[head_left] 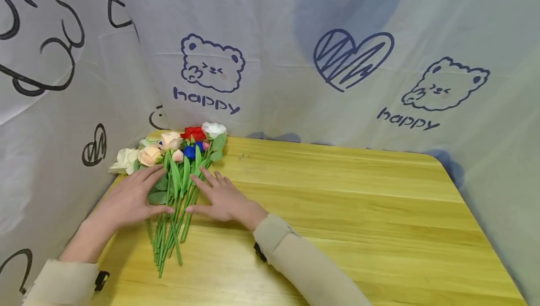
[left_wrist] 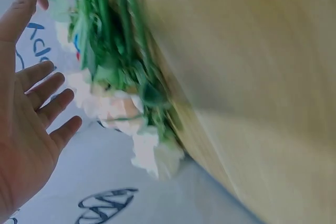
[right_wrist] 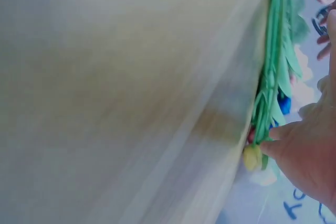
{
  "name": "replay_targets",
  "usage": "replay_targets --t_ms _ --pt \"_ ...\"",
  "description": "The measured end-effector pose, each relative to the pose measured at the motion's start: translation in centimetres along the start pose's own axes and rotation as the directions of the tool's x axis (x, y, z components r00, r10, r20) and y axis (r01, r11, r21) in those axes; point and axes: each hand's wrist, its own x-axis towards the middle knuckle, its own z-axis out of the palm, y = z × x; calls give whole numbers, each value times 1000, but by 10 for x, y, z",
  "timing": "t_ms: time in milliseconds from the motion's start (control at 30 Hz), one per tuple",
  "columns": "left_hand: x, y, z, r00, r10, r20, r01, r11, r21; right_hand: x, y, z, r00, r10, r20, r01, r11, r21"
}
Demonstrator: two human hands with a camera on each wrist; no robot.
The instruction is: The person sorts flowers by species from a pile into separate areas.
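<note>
A bunch of artificial flowers lies on the left part of the wooden table, blooms toward the back and green stems [head_left: 162,245] toward the front. Among the blooms are a red flower [head_left: 194,133], a white flower [head_left: 213,129], a peach flower [head_left: 149,155] and a blue flower [head_left: 190,152]. A yellow bloom [right_wrist: 252,157] shows in the right wrist view. My left hand [head_left: 132,198] is at the bunch's left side, fingers spread. Opposite it, my right hand [head_left: 225,199] spreads its fingers over the right side. Neither hand grips a stem; whether fingertips touch the leaves I cannot tell.
The yellow wood-grain table [head_left: 337,212] extends far to the right of the bunch. White cloth [head_left: 278,95] with printed bears and hearts hangs behind it, and another printed cloth [head_left: 38,156] borders its left edge, close to my left arm.
</note>
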Motion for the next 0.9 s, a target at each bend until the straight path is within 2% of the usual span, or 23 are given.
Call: replay_targets --t_ms 100,200,300,433,533,633,800,900 --pt "10 10 1 1000 -10 -8 9 999 -37 -8 5 -5 999 11 -35 -7 992 122" --pt "20 18 3 1000 -20 -9 19 996 -88 -17 9 -10 997 34 -74 -15 970 243" --pt "31 23 6 1000 -30 4 30 986 -163 -25 12 -13 991 59 -121 -19 951 310" --pt "47 27 10 998 -46 33 54 958 -282 -35 12 -15 979 112 -170 -41 927 374" --pt "57 26 14 997 -51 60 70 928 -365 -41 10 -14 966 163 -202 -52 885 463" --pt "66 25 17 994 -54 98 91 899 -429 -46 5 -10 950 222 -219 -48 799 600" --pt "79 23 23 986 -68 152 135 864 -486 -49 -4 -5 920 347 -184 -57 583 811" --pt "85 22 28 983 -75 166 150 852 -502 -49 -7 -3 910 387 -147 -59 472 880"
